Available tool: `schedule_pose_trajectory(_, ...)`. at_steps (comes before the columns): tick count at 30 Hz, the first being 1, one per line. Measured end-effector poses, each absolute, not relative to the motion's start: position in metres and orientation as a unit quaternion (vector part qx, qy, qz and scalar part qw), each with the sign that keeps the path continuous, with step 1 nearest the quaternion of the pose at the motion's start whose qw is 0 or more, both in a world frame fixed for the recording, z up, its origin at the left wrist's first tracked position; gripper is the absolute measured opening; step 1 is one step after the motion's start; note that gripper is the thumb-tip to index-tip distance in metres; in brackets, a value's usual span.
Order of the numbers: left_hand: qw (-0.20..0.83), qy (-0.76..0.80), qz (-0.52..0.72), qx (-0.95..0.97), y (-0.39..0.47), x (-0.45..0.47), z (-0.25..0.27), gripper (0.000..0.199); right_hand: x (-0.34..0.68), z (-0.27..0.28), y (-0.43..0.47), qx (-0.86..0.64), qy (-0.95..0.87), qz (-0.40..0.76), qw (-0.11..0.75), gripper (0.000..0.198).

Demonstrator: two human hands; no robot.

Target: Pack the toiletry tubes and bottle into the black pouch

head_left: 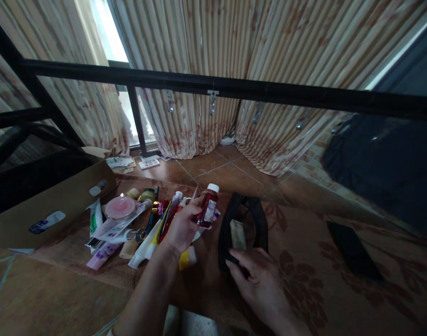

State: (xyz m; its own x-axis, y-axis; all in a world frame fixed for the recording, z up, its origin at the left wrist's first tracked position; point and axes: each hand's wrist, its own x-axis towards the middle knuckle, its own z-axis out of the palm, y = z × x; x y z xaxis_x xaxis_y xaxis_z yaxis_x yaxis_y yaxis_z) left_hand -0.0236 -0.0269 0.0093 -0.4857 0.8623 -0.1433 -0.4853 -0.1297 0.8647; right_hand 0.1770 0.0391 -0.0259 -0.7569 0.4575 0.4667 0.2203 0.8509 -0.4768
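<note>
Near the middle of the floor mat (297, 242), the left hand (181, 228) holds a small red bottle (206, 207), fingers wrapped around its lower half. The bottle has a white cap, dark red contents and a pale label on its side; it tilts slightly to the right, cap toward the far side, lifted just above the clutter. Just right of it, the right hand (262, 284) pinches the near rim of a black pouch (243, 228), fingertips closed on the fabric. The pouch lies open on the mat, its mouth wide, with a pale flat packet (237, 234) showing inside.

Left of the bottle lies a crowded heap of tubes (139, 233) and small containers, touching and overlapping; among them sits a round pink-lidded jar (120, 207). A yellow-ended tube (187, 258) rests just under the left wrist. At the far left a cardboard box (52, 205) borders the heap.

Right of the pouch the mat is open as far as a flat black object (353, 252) lying well apart on it. Beyond the mat is bare tiled floor, then striped curtains (234, 51). A black metal bar (234, 88) crosses the view on the far side, and a dark bag (388, 163) sits at the far right.
</note>
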Motion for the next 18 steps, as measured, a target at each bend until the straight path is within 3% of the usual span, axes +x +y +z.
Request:
schedule_pose_trajectory(3, 0.529, 0.309, 0.775, 0.157, -0.030, -0.016, 0.018, 0.038, 0.175, -0.025, 0.038, -0.186, -0.915, 0.193, 0.301, 0.015)
schedule_pose_trajectory(6, 0.543, 0.246, 0.791, 0.135, -0.029, -0.006, 0.022, 0.037, 0.173, -0.025, 0.038, -0.178, -0.919, 0.182, 0.301, 0.014)
schedule_pose_trajectory(18, 0.540, 0.209, 0.812, 0.074, -0.023, -0.002, 0.020, 0.041, 0.172, -0.024, 0.038, -0.169, -0.922, 0.171, 0.303, 0.014)
